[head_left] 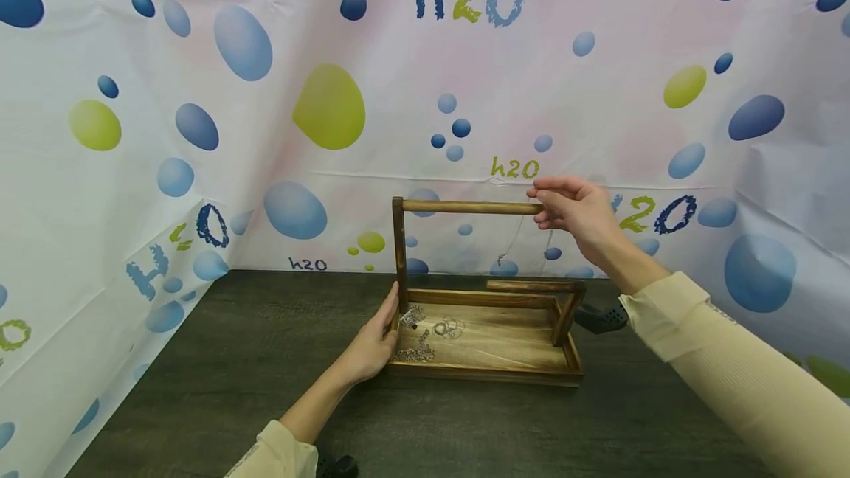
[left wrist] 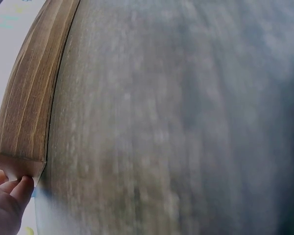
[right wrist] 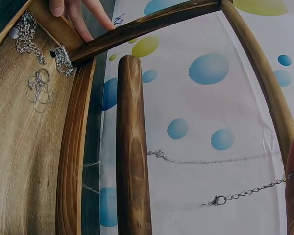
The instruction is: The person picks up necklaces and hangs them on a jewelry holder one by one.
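Note:
A wooden jewelry stand (head_left: 478,372) has a shallow tray base and two raised bars. My left hand (head_left: 369,345) rests against its left end, fingers extended beside the tall post (head_left: 399,249). At the right end of the upper bar (head_left: 465,206), my right hand (head_left: 578,212) pinches a thin chain necklace (head_left: 520,231). Both strands dangle below the fingers, and a lobster clasp (right wrist: 218,199) shows on one in the right wrist view. Inside the tray, silver chains (head_left: 417,351) lie at the left, near several thin rings (head_left: 448,327).
The lower bar (head_left: 524,286) runs left from a short post (head_left: 566,319) at the tray's right. A dark object (head_left: 600,319) sits behind that end, on the dark wood-grain table (head_left: 265,360). A white backdrop (head_left: 398,43) with coloured drops rises behind.

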Tool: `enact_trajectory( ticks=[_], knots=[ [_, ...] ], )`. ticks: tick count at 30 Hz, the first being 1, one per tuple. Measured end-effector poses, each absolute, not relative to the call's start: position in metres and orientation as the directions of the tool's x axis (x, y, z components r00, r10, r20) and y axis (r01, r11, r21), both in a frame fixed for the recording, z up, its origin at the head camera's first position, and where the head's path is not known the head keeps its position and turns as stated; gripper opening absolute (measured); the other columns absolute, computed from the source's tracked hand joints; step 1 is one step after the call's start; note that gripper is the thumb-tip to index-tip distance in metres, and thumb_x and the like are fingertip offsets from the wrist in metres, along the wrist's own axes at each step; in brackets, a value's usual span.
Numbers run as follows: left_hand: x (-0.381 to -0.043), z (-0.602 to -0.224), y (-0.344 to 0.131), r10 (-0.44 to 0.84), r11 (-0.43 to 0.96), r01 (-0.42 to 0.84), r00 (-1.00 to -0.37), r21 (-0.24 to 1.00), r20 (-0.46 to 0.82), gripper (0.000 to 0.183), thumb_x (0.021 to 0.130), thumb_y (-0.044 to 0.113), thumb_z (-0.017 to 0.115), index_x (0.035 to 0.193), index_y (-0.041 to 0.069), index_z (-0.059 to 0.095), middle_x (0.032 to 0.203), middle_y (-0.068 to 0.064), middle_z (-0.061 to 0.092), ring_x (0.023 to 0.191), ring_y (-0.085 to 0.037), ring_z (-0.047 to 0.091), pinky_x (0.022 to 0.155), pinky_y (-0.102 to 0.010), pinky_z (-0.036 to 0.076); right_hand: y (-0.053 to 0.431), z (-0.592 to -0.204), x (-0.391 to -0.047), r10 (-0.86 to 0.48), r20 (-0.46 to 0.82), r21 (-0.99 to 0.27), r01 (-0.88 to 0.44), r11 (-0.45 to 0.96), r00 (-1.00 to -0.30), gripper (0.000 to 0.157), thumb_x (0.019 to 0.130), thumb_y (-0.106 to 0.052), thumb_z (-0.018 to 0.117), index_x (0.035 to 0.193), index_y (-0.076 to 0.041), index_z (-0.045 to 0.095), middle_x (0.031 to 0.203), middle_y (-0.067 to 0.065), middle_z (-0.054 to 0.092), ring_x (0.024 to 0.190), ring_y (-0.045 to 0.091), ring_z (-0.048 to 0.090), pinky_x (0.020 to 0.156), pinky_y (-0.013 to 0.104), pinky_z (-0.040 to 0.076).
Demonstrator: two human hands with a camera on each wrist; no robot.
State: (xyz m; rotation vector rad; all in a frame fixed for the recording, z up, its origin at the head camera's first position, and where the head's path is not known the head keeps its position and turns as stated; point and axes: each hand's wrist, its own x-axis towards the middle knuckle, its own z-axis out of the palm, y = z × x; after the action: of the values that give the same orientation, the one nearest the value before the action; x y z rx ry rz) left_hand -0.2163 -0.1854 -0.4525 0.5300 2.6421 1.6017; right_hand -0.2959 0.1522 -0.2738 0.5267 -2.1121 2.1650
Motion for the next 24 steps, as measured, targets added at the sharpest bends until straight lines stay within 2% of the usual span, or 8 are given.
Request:
enact_trajectory(
  ticks=[13,24],
  knots=[
    [-0.214,-0.451,-0.185,0.289,0.422,0.267,-0.945,0.866,0.150,0.086,0.096,-0.017,0.040,0.164,0.019,0.001,0.163,-0.023,0.014,0.149,-0.036,0.019,0.095,-0.046,0.037,0.134,-0.270,-0.294,-0.217,0.290,-0.957,-0.284,-0.059,-0.932,0.021,0.098,-0.011,0.065,0.118,-0.007,0.070,0.106,0.002,0.075,0.069,0.014,0.071,0.066,0.030,0.058],
    [-0.213,-0.448,-0.185,0.290,0.421,0.259,-0.946,0.869,0.142,0.086,0.097,-0.016,0.040,0.164,0.021,0.002,0.164,-0.022,0.013,0.149,-0.037,0.018,0.085,-0.044,0.042,0.120,-0.268,-0.294,-0.223,0.275,-0.961,-0.274,-0.036,-0.935,0.023,0.099,-0.010,0.065,0.121,-0.005,0.069,0.111,0.007,0.074,0.070,0.015,0.073,0.067,0.031,0.059]
  ],
)
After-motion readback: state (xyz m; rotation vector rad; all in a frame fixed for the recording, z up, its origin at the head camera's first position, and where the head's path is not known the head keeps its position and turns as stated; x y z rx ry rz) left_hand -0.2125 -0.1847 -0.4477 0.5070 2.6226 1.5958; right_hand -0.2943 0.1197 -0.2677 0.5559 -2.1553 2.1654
